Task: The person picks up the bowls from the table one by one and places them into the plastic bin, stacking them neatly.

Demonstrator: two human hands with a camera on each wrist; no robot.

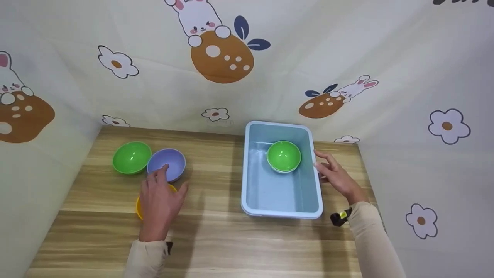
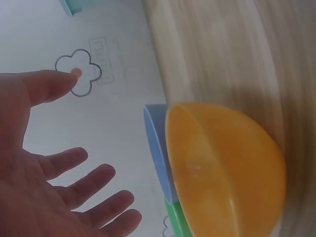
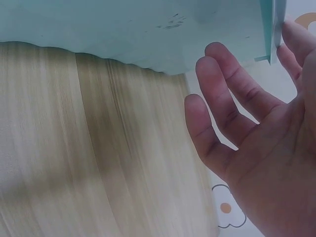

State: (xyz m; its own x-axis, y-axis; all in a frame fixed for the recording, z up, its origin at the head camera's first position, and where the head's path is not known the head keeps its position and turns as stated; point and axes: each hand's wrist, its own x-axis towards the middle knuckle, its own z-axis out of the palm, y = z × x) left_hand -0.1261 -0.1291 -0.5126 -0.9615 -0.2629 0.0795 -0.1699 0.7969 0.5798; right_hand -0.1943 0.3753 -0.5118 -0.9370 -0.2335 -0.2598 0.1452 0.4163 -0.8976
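In the head view my left hand [image 1: 160,197] hovers over an orange bowl [image 1: 139,206] and the near edge of a purple bowl [image 1: 171,160]. Its fingers are spread, and the left wrist view shows nothing held, with the orange bowl [image 2: 232,168] beside the hand. A green bowl [image 1: 132,157] sits left of the purple one. My right hand [image 1: 337,177] touches the right rim of a light blue tub [image 1: 247,173] with its fingertips; the other fingers extend loosely below the rim in the right wrist view. Inside the tub lies another green bowl [image 1: 284,155], with a pale edge showing beneath it.
Everything stands on a wood-grain table [image 1: 220,239]. Behind and on both sides hangs a pale cloth [image 1: 162,96] printed with rabbits and flowers. The tub stands close to the back cloth, right of the loose bowls.
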